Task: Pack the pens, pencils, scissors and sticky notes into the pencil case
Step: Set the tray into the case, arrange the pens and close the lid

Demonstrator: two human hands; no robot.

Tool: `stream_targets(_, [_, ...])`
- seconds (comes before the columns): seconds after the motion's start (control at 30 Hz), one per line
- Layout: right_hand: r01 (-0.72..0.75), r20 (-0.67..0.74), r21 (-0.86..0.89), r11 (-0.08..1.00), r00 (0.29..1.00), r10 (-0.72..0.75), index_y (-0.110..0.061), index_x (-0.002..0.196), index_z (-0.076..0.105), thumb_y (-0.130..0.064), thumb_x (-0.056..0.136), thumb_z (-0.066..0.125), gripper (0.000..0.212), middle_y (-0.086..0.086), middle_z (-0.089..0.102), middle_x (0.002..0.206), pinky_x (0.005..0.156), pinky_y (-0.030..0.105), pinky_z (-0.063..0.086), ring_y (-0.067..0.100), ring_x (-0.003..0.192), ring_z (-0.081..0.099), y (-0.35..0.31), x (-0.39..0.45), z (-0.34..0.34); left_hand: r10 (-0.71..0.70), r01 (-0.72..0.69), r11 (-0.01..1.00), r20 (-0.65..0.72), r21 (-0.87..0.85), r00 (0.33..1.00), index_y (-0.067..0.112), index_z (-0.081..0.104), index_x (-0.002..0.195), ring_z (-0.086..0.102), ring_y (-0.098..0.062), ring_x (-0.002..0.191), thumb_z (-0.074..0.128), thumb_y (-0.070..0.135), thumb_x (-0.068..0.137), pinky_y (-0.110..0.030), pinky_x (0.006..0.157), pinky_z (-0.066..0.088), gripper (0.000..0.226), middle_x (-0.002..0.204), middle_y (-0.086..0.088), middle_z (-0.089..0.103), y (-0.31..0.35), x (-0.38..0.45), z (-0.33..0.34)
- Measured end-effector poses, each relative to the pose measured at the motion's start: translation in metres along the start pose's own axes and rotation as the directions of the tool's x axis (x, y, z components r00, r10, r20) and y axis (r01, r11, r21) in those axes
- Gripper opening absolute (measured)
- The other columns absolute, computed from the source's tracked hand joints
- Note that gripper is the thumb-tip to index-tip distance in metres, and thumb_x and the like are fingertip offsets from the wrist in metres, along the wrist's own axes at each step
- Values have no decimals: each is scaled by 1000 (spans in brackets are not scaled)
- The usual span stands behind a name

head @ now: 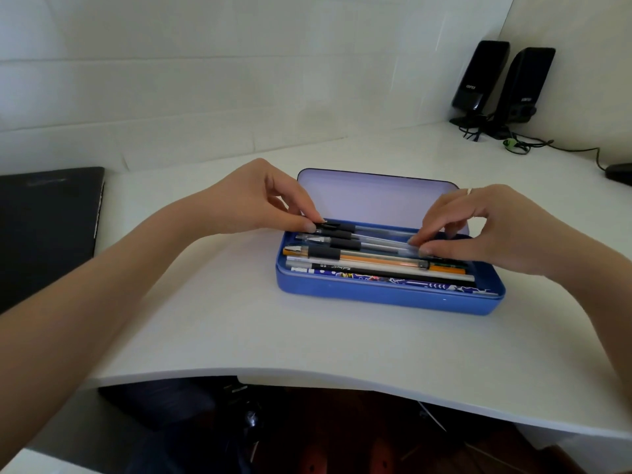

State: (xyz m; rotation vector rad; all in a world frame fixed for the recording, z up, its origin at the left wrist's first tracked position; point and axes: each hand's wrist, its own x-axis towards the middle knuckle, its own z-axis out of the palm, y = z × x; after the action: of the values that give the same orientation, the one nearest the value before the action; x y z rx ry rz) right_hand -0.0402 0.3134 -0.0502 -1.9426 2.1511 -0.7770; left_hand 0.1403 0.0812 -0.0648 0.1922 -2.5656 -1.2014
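Note:
A blue pencil case (386, 297) lies on the white desk with its lid (369, 196) raised at the back. Inside lie several pens and pencils side by side, among them an orange pen (372, 258), a white pencil (386, 270) and clear pens with black grips. My left hand (260, 200) pinches the black end of the rearmost clear pen (342, 228) at the case's left end. My right hand (489, 230) pinches the other ends of the clear pens at the case's right side. No scissors or sticky notes show.
A closed black laptop (48, 227) lies at the left of the desk. Two black speakers (502, 87) with cables stand at the back right corner, and a dark object (620, 172) sits at the right edge. The desk's curved front edge runs below the case.

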Motion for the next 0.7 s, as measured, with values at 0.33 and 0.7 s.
stream_targets(0.33, [-27, 99, 11, 1000, 995, 26, -38, 81, 74, -53, 65, 60, 26, -14, 62, 87, 62, 14, 44, 13, 71, 57, 4, -1, -1, 4, -4, 1000, -12, 17, 1000, 16, 77, 81, 62, -40, 86, 79, 9, 71, -41, 79, 52, 13, 84, -15, 73, 0, -1, 1])
stream_targets(0.7, [-74, 14, -13, 997, 997, 74, -33, 75, 75, -38, 69, 64, 14, -18, 67, 81, 61, 14, 45, 5, 71, 61, -2, 1, 3, 14, -13, 1000, -19, 11, 1000, 21, 78, 79, 61, -41, 85, 79, 20, 66, -44, 78, 52, 12, 84, -17, 73, 1, 0, 2])
